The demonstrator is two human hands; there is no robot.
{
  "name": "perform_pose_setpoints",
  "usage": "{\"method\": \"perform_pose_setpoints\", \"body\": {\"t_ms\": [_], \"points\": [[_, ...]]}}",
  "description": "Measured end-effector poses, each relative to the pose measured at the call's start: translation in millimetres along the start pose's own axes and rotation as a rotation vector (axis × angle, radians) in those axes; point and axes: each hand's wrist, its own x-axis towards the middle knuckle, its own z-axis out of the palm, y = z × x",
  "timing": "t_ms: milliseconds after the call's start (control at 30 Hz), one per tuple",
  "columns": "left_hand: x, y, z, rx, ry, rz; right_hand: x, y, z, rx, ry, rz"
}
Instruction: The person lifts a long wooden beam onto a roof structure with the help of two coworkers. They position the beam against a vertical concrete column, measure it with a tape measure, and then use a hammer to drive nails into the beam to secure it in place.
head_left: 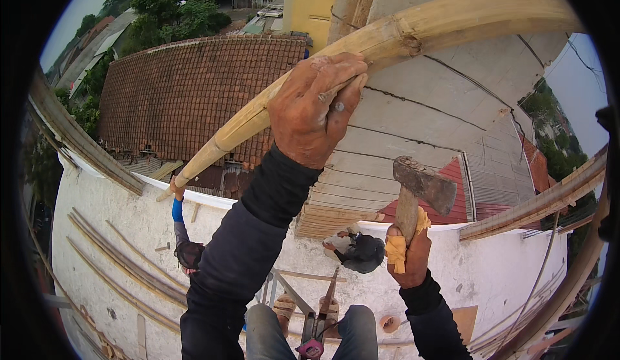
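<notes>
A long, pale bamboo pole (236,131) slants across the view, from low on the left to high on the right. My left hand (316,105) is closed around it near the middle. My right hand (413,257), lower on the right, grips a hatchet (429,185) by its wooden handle, blade upward and apart from the pole. Yellow cloth (396,251) is wrapped about the handle by my fingers. At the pole's lower left end, another person's hand (175,187) holds it.
My feet stand on a narrow metal support (314,324) high above a pale floor (219,282). Below are that helper (188,253) and another person in dark clothes (361,253). Bamboo strips (123,263) lie at left. A tiled roof (194,89) and grey panel (413,127) stand beyond.
</notes>
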Motion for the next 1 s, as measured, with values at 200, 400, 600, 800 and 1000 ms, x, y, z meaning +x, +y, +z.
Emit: {"method": "perform_pose_setpoints", "body": {"t_ms": [200,400,600,800,1000], "points": [[-3.0,-11.6,6.2,-0.022,0.051,0.054,26.3,46.8,24.8,-0.070,0.116,-0.223],[-6.1,-12.9,6.0,-0.002,0.045,0.092,47.8,49.5,29.4,0.004,0.094,-0.241],[-6.4,-3.3,1.8,0.219,-0.068,0.179,78.0,24.3,15.5,-0.119,0.032,-0.415],[0.4,-9.3,4.0,0.317,-0.031,0.282,98.3,-10.1,9.3,-0.238,0.044,-0.788],[-3.3,-8.4,0.0,0.338,-0.071,0.219,98.3,-34.8,-2.2,-0.305,0.082,-0.914]]}}
